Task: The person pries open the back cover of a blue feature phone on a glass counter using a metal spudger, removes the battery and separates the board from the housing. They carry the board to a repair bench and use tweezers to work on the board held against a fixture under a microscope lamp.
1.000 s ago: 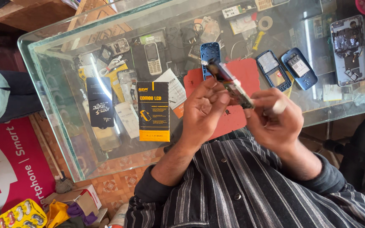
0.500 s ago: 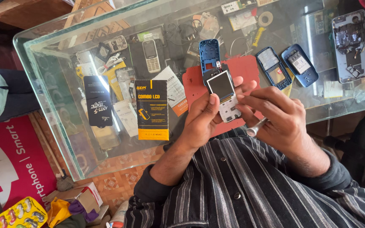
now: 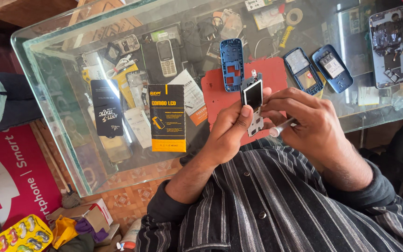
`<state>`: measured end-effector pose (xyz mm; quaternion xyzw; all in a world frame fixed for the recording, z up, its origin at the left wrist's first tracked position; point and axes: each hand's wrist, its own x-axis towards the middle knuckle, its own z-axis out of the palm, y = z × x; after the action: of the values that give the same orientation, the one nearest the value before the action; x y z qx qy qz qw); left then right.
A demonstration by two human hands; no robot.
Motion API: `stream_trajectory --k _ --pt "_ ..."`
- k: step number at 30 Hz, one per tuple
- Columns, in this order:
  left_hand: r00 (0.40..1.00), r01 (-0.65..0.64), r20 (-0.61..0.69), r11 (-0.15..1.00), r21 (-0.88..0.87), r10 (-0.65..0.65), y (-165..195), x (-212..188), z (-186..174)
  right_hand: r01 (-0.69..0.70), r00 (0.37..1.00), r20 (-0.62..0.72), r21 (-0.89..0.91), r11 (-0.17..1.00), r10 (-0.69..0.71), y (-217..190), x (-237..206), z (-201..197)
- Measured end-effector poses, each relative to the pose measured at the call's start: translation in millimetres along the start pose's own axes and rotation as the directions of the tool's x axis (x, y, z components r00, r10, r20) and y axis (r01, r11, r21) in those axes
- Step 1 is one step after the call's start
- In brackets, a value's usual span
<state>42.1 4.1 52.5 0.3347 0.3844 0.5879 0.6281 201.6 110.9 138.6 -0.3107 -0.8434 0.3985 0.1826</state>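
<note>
Head view, looking down over a glass-topped counter (image 3: 61,116).

Centre: left hand (image 3: 229,133) raised above the counter edge, fingers curled and closed on a small phone board with screen (image 3: 253,100) — thumb pressed along its left side, dark display facing up, pale lower half partly hidden behind the thumb. Right hand (image 3: 311,126) just beside it, fingertips closed on the board's right edge; a slim silver tool (image 3: 281,127) gripped in the same hand, its handle end poking out toward the left hand. Tip of the tool hidden by the fingers, so contact with the board possibly present but not discernible. Both forearms in dark cuffs, striped shirt (image 3: 276,205) below.

Directly beneath the board: red work mat (image 3: 215,95) on the glass, with a blue phone frame (image 3: 232,63) lying upright along its upper left part.

Right of the mat: two blue phone shells (image 3: 318,70) side by side, insides up; farther right, a larger opened phone body (image 3: 389,44), grey-blue, near the counter's corner.

Left of the mat: black-and-yellow parts box (image 3: 166,116) flat on the glass, a black packet (image 3: 107,112) beside it, and a pale keypad phone (image 3: 166,57) above — seen among papers and loose cables, apparently under the glass.

Lower left, off the counter: red signboard (image 3: 10,182) and a yellow blister tray (image 3: 17,238) on the floor.
</note>
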Motion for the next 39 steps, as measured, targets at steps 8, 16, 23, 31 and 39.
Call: stream_trajectory --k 8,16,23,31,39 --pt "0.998 0.06 0.009 0.975 -0.216 -0.059 -1 3 3 0.062 0.997 -0.037 -0.001 0.998 -0.062 10 -6 6" --pt "0.982 0.174 0.126 0.939 -0.297 -0.142 24 3 10 0.326 0.945 0.058 -0.225 0.918 -0.321 8 -12 7" --pt "0.984 0.15 0.125 0.967 -0.208 -0.126 28 2 14 0.274 0.962 0.043 -0.136 0.952 -0.27 11 -7 11" --pt "0.963 0.243 0.146 0.963 -0.12 -0.225 29 -1 15 0.177 0.981 0.094 -0.045 0.983 -0.172 9 -6 7" --pt "0.959 0.252 0.186 0.946 -0.204 -0.215 17 -4 10 0.158 0.983 0.102 -0.054 0.986 -0.152 9 -5 6"
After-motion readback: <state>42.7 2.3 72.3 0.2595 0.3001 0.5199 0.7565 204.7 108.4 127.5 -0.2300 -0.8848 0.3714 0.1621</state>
